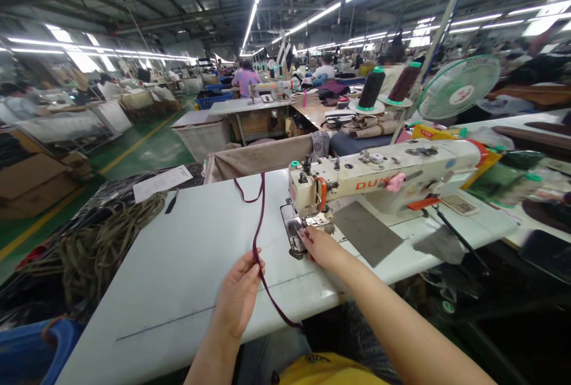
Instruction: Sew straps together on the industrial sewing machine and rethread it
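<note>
My left hand [238, 293] pinches a narrow maroon strap [259, 218] just above the white table [178, 266]. The strap runs up from the pinch over the table's far edge and down past my wrist toward my lap. My right hand [319, 248] rests at the needle plate of a white sewing machine [383, 177]. Its fingertips are pressed down beside the presser foot, and whether they hold the strap's end there is hidden.
A heap of olive straps [93, 242] lies left of the table, with a paper sheet [163, 182] behind it. Thread cones [371, 88] and a green fan [459, 93] stand behind the machine. A blue bin [31, 349] sits at lower left. Other workers sit at distant tables.
</note>
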The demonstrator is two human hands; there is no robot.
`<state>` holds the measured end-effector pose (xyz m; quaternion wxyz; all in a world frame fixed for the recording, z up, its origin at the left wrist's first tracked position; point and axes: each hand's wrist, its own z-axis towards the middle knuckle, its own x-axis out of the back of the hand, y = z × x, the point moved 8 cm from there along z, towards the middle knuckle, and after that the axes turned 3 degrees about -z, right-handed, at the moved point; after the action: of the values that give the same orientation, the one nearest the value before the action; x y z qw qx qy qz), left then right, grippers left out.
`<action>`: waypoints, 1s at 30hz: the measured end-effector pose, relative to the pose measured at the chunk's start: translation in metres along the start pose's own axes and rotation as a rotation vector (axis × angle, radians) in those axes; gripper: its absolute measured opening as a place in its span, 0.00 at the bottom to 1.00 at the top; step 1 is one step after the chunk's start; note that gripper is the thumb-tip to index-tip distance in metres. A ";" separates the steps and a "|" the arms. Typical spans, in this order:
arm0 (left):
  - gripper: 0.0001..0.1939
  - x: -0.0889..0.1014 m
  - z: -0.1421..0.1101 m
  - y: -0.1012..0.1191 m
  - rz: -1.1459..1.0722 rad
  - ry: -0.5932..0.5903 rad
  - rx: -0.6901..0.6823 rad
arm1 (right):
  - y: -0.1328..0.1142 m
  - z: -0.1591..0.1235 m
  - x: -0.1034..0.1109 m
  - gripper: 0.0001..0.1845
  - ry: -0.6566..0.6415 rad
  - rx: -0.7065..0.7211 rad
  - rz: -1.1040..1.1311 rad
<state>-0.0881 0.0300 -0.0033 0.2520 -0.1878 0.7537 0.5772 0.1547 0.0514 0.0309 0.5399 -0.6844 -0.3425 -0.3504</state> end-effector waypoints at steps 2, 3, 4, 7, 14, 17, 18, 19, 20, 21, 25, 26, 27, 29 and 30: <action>0.24 0.000 0.000 0.000 0.002 0.001 -0.002 | 0.004 -0.004 0.007 0.14 0.013 0.031 -0.057; 0.24 0.000 0.000 0.000 0.005 0.000 -0.003 | 0.007 -0.007 0.011 0.14 0.032 0.040 -0.088; 0.25 -0.001 0.001 0.000 0.013 -0.004 -0.004 | 0.010 -0.009 0.017 0.16 0.057 0.047 -0.115; 0.25 -0.004 0.001 -0.002 0.064 -0.027 -0.006 | 0.016 -0.014 0.031 0.18 0.119 0.104 -0.151; 0.29 -0.014 0.000 -0.005 0.246 -0.049 -0.011 | 0.011 -0.018 0.031 0.18 0.098 0.281 -0.083; 0.28 -0.013 0.000 -0.004 0.212 -0.051 -0.001 | 0.007 -0.025 0.027 0.18 0.035 0.328 0.029; 0.28 -0.012 0.000 -0.004 0.186 -0.054 0.006 | 0.007 -0.028 0.026 0.17 0.013 0.338 0.063; 0.27 -0.011 0.000 -0.004 0.158 -0.052 0.012 | 0.007 -0.030 0.026 0.16 0.001 0.339 0.084; 0.26 -0.009 0.001 -0.003 0.130 -0.044 0.016 | 0.008 -0.033 0.027 0.16 -0.004 0.330 0.096; 0.26 -0.007 0.001 -0.002 0.105 -0.031 0.018 | 0.010 -0.035 0.027 0.15 -0.011 0.316 0.107; 0.25 -0.002 0.001 -0.001 0.061 0.018 0.004 | 0.012 -0.050 0.013 0.13 -0.250 0.332 0.338; 0.25 -0.002 0.001 -0.001 0.074 0.021 -0.002 | 0.012 -0.054 0.008 0.13 -0.318 0.333 0.409; 0.26 -0.002 0.000 -0.001 0.095 0.021 -0.006 | 0.012 -0.059 0.005 0.13 -0.360 0.326 0.473; 0.27 -0.002 -0.001 -0.002 0.159 0.022 -0.012 | 0.013 -0.065 0.001 0.11 -0.379 0.283 0.597; 0.27 -0.003 -0.002 -0.003 0.198 0.023 -0.014 | 0.014 -0.066 -0.001 0.09 -0.374 0.253 0.660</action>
<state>-0.0842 0.0271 -0.0036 0.1839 -0.1205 0.7673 0.6024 0.1584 -0.0162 0.0345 0.6317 -0.7379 -0.2371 0.0175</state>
